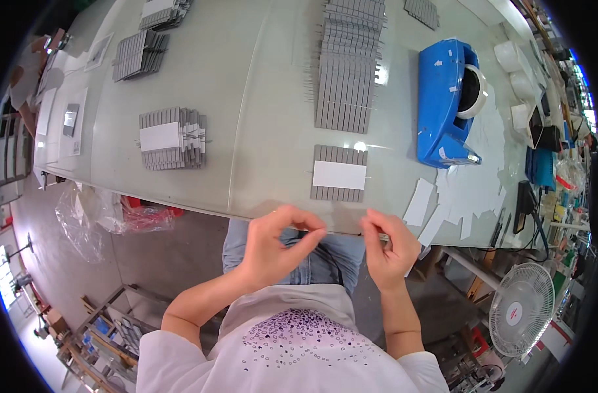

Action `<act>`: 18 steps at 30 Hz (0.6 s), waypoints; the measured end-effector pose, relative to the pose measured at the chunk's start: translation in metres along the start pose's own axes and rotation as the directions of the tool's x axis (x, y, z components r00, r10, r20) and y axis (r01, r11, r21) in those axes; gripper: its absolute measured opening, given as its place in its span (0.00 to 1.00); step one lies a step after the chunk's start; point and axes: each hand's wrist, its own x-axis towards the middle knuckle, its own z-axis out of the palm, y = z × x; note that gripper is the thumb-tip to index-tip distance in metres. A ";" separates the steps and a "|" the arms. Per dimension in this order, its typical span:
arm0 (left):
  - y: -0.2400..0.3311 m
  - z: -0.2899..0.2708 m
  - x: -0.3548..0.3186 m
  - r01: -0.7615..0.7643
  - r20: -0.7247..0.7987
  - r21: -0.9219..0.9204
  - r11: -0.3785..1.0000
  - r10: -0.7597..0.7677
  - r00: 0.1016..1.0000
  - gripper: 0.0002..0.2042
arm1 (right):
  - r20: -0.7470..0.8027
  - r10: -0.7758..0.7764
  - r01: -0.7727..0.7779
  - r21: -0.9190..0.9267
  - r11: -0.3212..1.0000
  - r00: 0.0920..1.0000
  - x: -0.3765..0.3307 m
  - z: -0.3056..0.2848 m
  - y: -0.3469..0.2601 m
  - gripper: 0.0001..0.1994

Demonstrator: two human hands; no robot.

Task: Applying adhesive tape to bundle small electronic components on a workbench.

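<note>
My left hand point(280, 241) is at the table's near edge, thumb and index fingertip pinched together. To its right, my right hand point(389, 247) is closed in a similar pinch, the two hands a short gap apart. Whatever their fingertips hold, if anything, is too small to make out. Just beyond them lies a flat set of grey strips point(338, 194) side by side, with a white paper band point(339, 175) across its middle and thin pins sticking out at both sides. Farther off, a long overlapping row of grey strip sets point(343, 98) stretches away from me.
A blue tape dispenser point(436, 105) with a white roll point(472, 92) stands at the right. Near it lie white paper pieces point(419, 202). Banded stacks of grey strips point(161, 136) sit on the left of the table point(266, 131). A fan point(522, 309) is at lower right.
</note>
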 end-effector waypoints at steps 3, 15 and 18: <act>-0.015 -0.003 0.001 -0.387 -0.057 0.440 0.810 0.456 0.888 0.08 | -0.017 -0.030 0.031 0.049 0.998 0.999 0.002 0.023 0.006 0.09; -0.051 0.017 0.015 -0.499 0.095 0.773 0.392 0.706 0.702 0.08 | 0.024 -0.344 0.332 -0.325 0.885 0.939 0.003 0.045 0.023 0.10; -0.053 0.017 0.015 -0.496 0.088 0.777 0.388 0.713 0.696 0.08 | 0.026 -0.352 0.340 -0.339 0.877 0.936 0.004 0.046 0.023 0.10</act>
